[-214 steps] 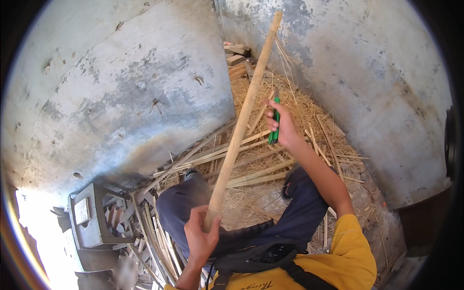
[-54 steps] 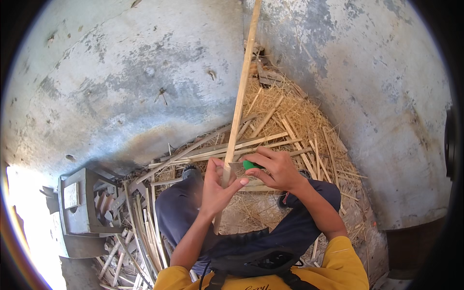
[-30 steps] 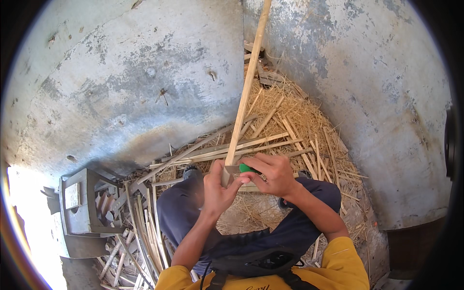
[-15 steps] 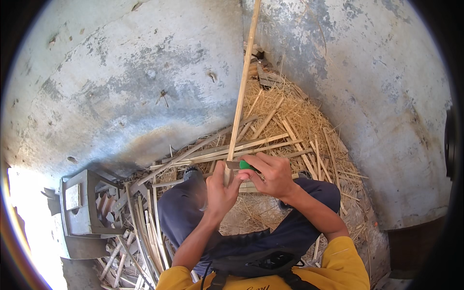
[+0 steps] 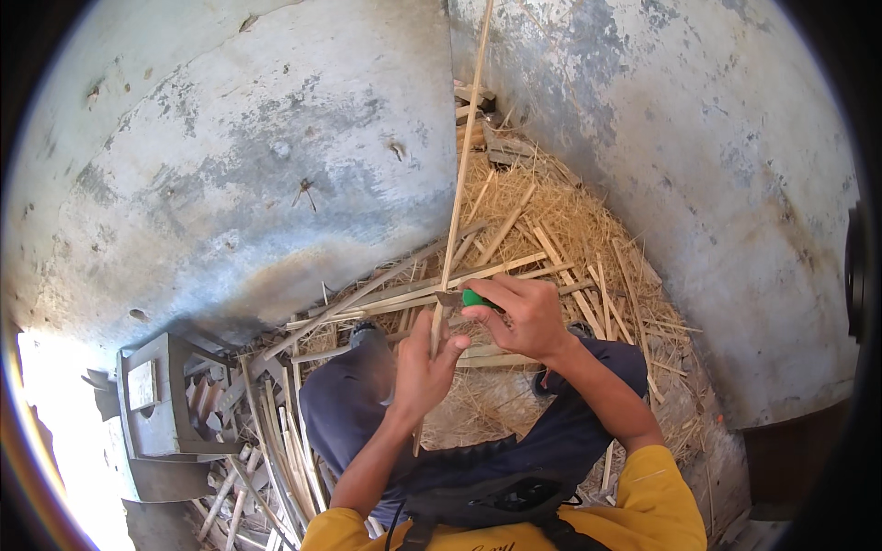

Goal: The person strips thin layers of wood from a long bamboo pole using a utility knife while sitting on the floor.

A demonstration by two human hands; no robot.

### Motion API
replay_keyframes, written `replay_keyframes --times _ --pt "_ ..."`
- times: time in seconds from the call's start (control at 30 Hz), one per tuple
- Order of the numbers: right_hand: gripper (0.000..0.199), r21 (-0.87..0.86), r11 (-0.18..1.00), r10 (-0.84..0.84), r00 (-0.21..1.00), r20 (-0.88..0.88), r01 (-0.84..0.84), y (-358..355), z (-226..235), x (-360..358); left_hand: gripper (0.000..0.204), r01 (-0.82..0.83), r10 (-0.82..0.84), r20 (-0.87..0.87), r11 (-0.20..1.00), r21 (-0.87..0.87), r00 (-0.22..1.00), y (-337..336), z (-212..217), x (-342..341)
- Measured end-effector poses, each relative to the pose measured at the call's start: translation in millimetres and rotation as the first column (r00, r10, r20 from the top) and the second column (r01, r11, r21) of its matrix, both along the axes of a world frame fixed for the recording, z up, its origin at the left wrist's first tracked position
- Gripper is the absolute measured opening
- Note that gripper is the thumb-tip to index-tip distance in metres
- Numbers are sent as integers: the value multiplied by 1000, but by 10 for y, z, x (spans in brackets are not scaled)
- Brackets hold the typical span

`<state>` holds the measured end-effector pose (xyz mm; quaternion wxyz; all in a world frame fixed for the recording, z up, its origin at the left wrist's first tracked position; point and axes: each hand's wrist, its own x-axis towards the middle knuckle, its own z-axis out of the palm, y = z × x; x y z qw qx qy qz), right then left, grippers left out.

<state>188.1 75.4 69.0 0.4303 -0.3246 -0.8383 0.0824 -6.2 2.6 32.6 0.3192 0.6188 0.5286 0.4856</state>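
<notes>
A long, thin strip of split bamboo or wood (image 5: 462, 174) rises from my lap toward the far wall corner. My left hand (image 5: 423, 367) is closed around its near part, and the strip's lower end pokes out below the palm. In my right hand (image 5: 528, 317) is a knife (image 5: 473, 297) with a green handle. Its short dark blade lies across the strip, just above my left fingers. My right thumb is held out along the near side of the handle, apart from my left thumb.
Shavings (image 5: 588, 220) and loose strips (image 5: 487, 273) cover the floor ahead between two weathered walls (image 5: 230, 184). At the left stands a grey box-like frame (image 5: 152, 395), with a bundle of strips (image 5: 285, 441) beside it. My bent legs (image 5: 579, 404) flank the work.
My right hand has moved slightly up and away from my left thumb with the knife. The strip has turned to show a narrower side, and its lower end now shows below my left hand.
</notes>
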Motion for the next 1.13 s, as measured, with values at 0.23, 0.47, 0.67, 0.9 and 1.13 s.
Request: replay_keyframes --times 0.23,0.47,0.67,0.9,1.13 --pt "33 11 999 34 999 -7 -34 57 -19 18 78 128 -121 145 991 -37 982 -13 -27 -77" --pt "35 -10 999 45 997 65 -44 16 -60 11 94 155 -140 185 985 -72 973 0 -62 -56" --pt "35 31 999 14 1000 19 -15 22 -14 -7 91 123 -123 52 992 -6 991 -15 -74 -64" --pt "33 90 996 -4 999 47 0 62 -7 31 95 89 -89 -6 996 1 996 -45 51 -20" --pt "33 103 995 -21 998 57 15 91 24 66 94 83 -82 -52 996 31 995 -37 40 -11"
